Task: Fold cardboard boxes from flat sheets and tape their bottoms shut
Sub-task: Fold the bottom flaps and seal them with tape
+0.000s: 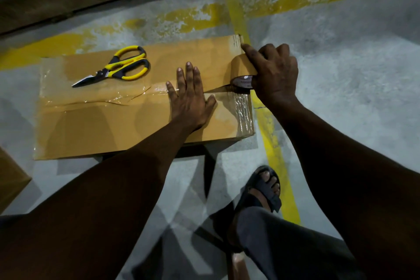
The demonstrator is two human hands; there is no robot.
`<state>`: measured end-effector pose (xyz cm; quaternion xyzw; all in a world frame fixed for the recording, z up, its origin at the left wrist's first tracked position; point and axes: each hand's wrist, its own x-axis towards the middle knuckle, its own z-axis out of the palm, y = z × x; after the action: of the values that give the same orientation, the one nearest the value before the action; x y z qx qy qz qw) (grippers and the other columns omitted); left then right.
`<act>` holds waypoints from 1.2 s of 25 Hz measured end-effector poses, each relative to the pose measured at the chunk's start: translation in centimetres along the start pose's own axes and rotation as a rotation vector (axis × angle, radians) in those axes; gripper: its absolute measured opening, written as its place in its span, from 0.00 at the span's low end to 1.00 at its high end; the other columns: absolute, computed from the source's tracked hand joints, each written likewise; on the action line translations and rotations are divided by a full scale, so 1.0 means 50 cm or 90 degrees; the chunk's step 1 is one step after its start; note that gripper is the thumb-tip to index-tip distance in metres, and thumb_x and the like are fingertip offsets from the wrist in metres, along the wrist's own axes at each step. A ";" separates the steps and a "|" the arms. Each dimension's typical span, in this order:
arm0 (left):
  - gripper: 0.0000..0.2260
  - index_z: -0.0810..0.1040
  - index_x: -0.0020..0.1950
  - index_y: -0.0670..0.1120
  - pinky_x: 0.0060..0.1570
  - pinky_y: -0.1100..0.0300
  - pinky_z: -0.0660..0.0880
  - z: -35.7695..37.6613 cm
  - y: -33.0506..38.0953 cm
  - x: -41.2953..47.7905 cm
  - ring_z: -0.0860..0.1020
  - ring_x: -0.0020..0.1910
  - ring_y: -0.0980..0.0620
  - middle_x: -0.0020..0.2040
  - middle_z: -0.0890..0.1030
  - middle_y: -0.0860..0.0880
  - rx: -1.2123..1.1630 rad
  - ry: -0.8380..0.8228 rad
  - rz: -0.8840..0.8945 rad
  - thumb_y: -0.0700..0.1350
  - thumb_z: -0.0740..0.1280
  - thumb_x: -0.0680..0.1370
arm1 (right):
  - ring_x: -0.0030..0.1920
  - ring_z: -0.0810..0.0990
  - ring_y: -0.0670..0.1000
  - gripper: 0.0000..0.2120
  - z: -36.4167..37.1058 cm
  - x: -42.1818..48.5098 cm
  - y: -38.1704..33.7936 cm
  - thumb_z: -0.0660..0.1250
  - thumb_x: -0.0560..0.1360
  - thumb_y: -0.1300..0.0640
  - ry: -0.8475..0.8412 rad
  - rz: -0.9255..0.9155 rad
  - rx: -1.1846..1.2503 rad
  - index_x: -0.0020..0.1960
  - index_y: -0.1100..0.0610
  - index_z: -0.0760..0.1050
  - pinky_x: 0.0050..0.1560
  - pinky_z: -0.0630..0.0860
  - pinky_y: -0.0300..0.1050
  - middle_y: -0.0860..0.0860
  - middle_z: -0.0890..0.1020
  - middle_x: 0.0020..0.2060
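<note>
**A:** Where is the box?

**B:** The cardboard box [91, 125] lies right under both your hands. Its long side runs from your left hand across to your right hand.

**A:** What are my hands doing?

**B:** Your left hand [189, 100] lies flat on the box. Its fingers are straight and spread, and it presses down on the seam [97, 103]. Your right hand [275, 75] is just to the right of it. Its fingers are curled round the tape roll [242, 70] at the end of the box.

**A:** And the scissors?

**B:** The scissors [118, 67] lie on the box, left of your left hand and a bit further from you. No hand holds them.

**A:** Which way next?

**B:** A tape strip [218, 90] goes from the roll to under your left hand, along the seam. I think the roll should go right, away from your left hand and over the box's end. Your left hand is nearer the scissors, so it could grab them to cut.
</note>
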<state>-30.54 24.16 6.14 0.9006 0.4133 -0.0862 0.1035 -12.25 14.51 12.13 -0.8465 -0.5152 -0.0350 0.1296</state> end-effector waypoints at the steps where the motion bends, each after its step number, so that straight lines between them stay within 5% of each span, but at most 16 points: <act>1: 0.38 0.39 0.78 0.41 0.72 0.35 0.42 -0.001 -0.002 -0.001 0.38 0.77 0.41 0.79 0.37 0.43 -0.003 0.001 0.002 0.62 0.51 0.79 | 0.48 0.75 0.63 0.36 0.005 -0.001 0.004 0.52 0.69 0.31 0.018 -0.019 -0.018 0.69 0.49 0.74 0.42 0.60 0.51 0.58 0.79 0.49; 4: 0.39 0.38 0.78 0.41 0.72 0.35 0.42 0.000 -0.003 0.000 0.38 0.77 0.41 0.79 0.37 0.43 -0.011 0.003 0.002 0.62 0.51 0.79 | 0.45 0.75 0.60 0.35 0.017 -0.004 0.013 0.56 0.70 0.28 0.058 -0.041 -0.056 0.67 0.48 0.75 0.42 0.61 0.52 0.55 0.79 0.45; 7: 0.38 0.39 0.78 0.41 0.72 0.35 0.42 0.001 0.000 0.001 0.37 0.77 0.41 0.78 0.36 0.43 -0.005 0.000 -0.008 0.62 0.51 0.79 | 0.49 0.75 0.60 0.29 0.024 -0.007 0.020 0.61 0.73 0.36 0.052 -0.018 -0.036 0.68 0.49 0.73 0.44 0.65 0.52 0.55 0.80 0.48; 10: 0.38 0.39 0.78 0.42 0.70 0.31 0.41 -0.004 0.011 0.002 0.36 0.76 0.37 0.78 0.35 0.44 -0.005 -0.017 -0.018 0.61 0.51 0.79 | 0.56 0.73 0.58 0.29 0.033 -0.022 0.032 0.71 0.72 0.44 -0.009 0.114 0.165 0.70 0.49 0.69 0.45 0.70 0.49 0.52 0.79 0.55; 14: 0.36 0.42 0.79 0.42 0.70 0.30 0.43 -0.002 0.056 -0.004 0.39 0.76 0.36 0.79 0.38 0.44 0.022 0.000 0.048 0.59 0.46 0.77 | 0.52 0.79 0.58 0.27 0.041 -0.050 0.015 0.60 0.68 0.44 -0.034 0.178 0.404 0.64 0.55 0.70 0.47 0.75 0.50 0.54 0.80 0.53; 18: 0.36 0.40 0.78 0.42 0.71 0.33 0.41 0.012 0.072 -0.006 0.37 0.77 0.39 0.79 0.37 0.43 0.013 0.006 0.066 0.59 0.47 0.77 | 0.57 0.77 0.60 0.28 0.039 -0.035 0.015 0.59 0.70 0.56 -0.045 0.108 0.344 0.71 0.55 0.68 0.51 0.76 0.54 0.57 0.77 0.60; 22: 0.38 0.39 0.78 0.42 0.72 0.35 0.42 0.017 0.062 -0.009 0.37 0.77 0.42 0.79 0.37 0.44 0.020 0.004 0.066 0.62 0.48 0.77 | 0.54 0.77 0.60 0.31 0.021 -0.025 0.028 0.61 0.69 0.59 0.002 0.180 0.229 0.73 0.48 0.67 0.46 0.74 0.52 0.55 0.76 0.58; 26: 0.38 0.42 0.79 0.41 0.72 0.34 0.44 0.015 0.064 -0.012 0.39 0.78 0.41 0.79 0.39 0.43 0.032 0.010 0.070 0.61 0.47 0.76 | 0.53 0.77 0.59 0.27 0.007 -0.040 0.086 0.64 0.72 0.50 -0.029 0.237 0.139 0.72 0.45 0.67 0.43 0.69 0.48 0.53 0.74 0.59; 28: 0.37 0.43 0.79 0.41 0.71 0.32 0.44 0.013 0.073 -0.012 0.40 0.77 0.39 0.79 0.40 0.42 0.044 0.005 0.054 0.60 0.44 0.74 | 0.54 0.76 0.60 0.30 0.014 -0.063 0.096 0.55 0.70 0.42 -0.069 0.227 0.157 0.70 0.49 0.68 0.43 0.68 0.49 0.54 0.72 0.60; 30: 0.37 0.45 0.79 0.41 0.70 0.30 0.44 0.008 0.092 -0.006 0.42 0.77 0.36 0.79 0.42 0.42 0.037 0.000 0.052 0.58 0.44 0.73 | 0.53 0.76 0.62 0.26 0.031 -0.072 0.098 0.57 0.72 0.46 -0.076 0.231 0.158 0.68 0.53 0.68 0.43 0.68 0.50 0.56 0.71 0.61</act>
<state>-27.27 20.91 6.36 0.9192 0.3739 -0.0939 0.0805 -9.74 9.67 9.05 -0.9034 -0.3618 0.1024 0.2062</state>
